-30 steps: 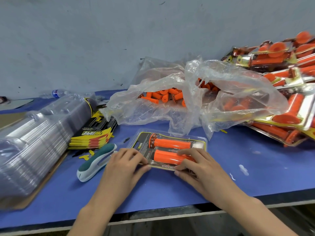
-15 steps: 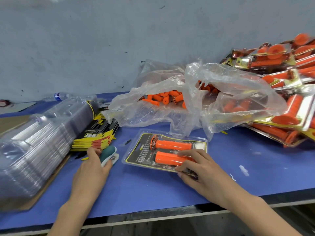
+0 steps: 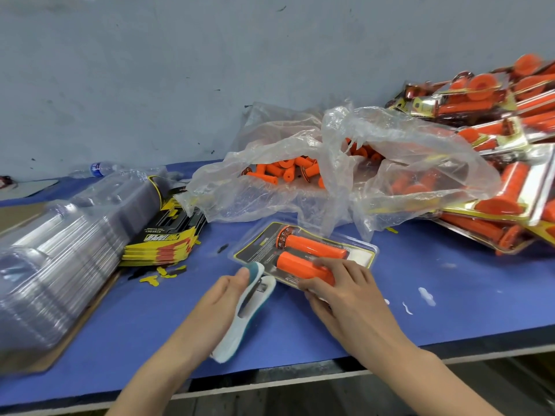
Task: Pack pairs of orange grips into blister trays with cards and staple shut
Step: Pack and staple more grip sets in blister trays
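Note:
A clear blister tray (image 3: 303,256) with a black and yellow card and two orange grips (image 3: 312,247) lies on the blue table in front of me. My right hand (image 3: 342,289) holds its near edge, fingers over the lower grip. My left hand (image 3: 219,307) grips a teal and white stapler (image 3: 249,304), whose nose sits at the tray's near left corner.
A stack of empty clear trays (image 3: 60,259) lies at the left, with a pile of printed cards (image 3: 165,241) beside it. A clear plastic bag (image 3: 345,169) of loose orange grips sits behind the tray. Finished packs (image 3: 504,151) are heaped at the right. The table edge (image 3: 300,376) runs near me.
My left hand left the tray, took the stapler from the table at the left and brought it to the tray's near left corner. My right hand stayed on the tray.

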Action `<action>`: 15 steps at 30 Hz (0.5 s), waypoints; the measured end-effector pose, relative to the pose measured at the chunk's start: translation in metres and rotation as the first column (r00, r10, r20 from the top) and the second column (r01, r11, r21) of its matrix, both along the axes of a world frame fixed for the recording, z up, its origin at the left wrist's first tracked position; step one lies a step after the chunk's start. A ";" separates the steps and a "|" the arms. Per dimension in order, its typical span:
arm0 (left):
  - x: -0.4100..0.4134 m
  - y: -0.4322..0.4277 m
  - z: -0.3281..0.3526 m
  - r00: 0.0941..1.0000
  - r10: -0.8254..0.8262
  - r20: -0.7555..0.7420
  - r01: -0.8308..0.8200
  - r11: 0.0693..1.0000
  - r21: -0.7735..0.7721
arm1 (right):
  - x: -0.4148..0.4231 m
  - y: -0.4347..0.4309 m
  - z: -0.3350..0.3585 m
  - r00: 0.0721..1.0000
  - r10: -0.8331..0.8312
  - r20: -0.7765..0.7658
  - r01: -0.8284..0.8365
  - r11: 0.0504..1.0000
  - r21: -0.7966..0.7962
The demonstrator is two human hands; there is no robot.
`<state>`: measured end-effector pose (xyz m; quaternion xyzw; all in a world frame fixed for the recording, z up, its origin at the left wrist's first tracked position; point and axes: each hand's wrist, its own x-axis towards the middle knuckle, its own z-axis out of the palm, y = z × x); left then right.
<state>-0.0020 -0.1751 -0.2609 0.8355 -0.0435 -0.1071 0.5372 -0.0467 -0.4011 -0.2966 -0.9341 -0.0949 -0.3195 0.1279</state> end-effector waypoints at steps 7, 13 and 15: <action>0.015 -0.016 0.012 0.975 -0.010 -0.222 0.013 1.000 0.016 | -0.002 0.002 0.004 0.999 -0.041 0.009 0.041 0.997 -0.060; 0.012 0.000 0.024 0.917 -0.205 -0.342 0.235 0.971 0.046 | -0.002 0.003 0.005 0.999 -0.042 0.026 0.042 0.999 -0.023; 0.007 -0.002 0.025 0.896 -0.247 -0.369 0.274 0.961 0.021 | -0.002 0.002 0.005 0.999 -0.038 0.026 0.038 0.999 -0.027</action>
